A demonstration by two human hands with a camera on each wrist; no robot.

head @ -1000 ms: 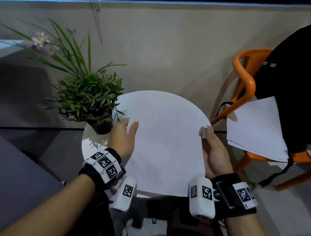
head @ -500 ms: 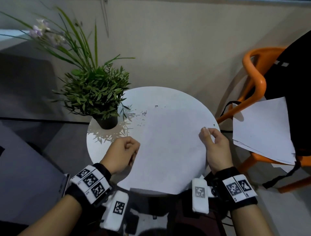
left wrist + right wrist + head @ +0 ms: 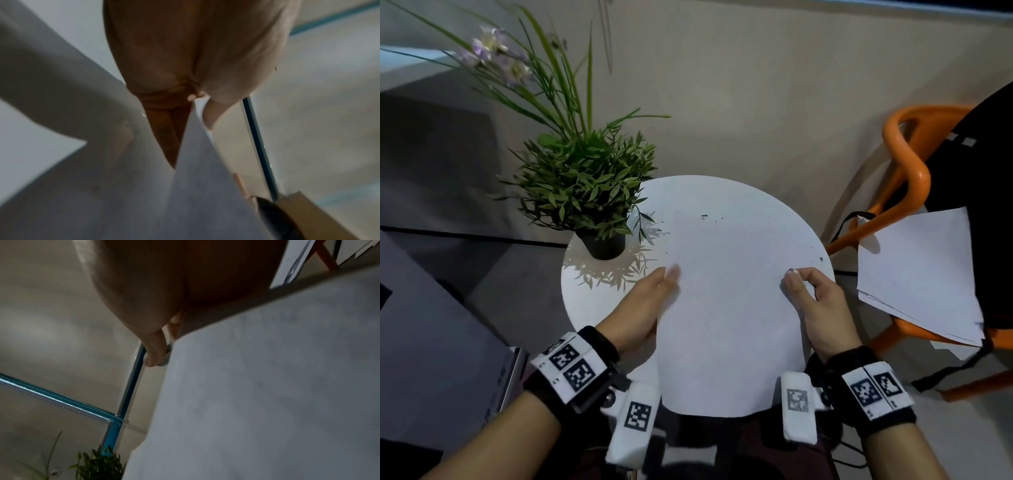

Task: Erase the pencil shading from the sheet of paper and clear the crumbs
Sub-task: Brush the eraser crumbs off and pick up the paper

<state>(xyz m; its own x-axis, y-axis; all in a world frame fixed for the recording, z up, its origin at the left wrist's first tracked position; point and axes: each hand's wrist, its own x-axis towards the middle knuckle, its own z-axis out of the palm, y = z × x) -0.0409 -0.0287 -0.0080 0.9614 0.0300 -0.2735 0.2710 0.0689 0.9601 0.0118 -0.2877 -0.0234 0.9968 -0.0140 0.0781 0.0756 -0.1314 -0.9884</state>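
A: Where is the white sheet of paper (image 3: 726,308) being kept?

B: It is being held over the round white table (image 3: 599,291), spanning from the middle of the tabletop past its near edge, where the sheet's near end is hanging over. Its left edge is being gripped by the left hand (image 3: 643,308), its right edge by the right hand (image 3: 815,308).

A: How is each grip being made?

B: On the left, the sheet's edge is being pinched between thumb and fingers (image 3: 213,113), as is shown in the left wrist view, where the paper is seen running into the fold of the hand. On the right, the thumb and forefinger are being pressed together on the sheet's right edge, and a small pale object (image 3: 166,360) is being pinched there against the paper; what it is cannot be told.

A: And the crumbs?

B: Dark eraser crumbs (image 3: 705,217) are lying scattered on the tabletop towards its far edge, beyond the sheet's far edge, with a few more specks near the right rim, just past the right fingertips.

A: What else is being shown?

B: A green potted plant (image 3: 589,192) is standing at the table's left edge, and loose white papers (image 3: 917,274) are lying on an orange chair (image 3: 907,164) to the right.
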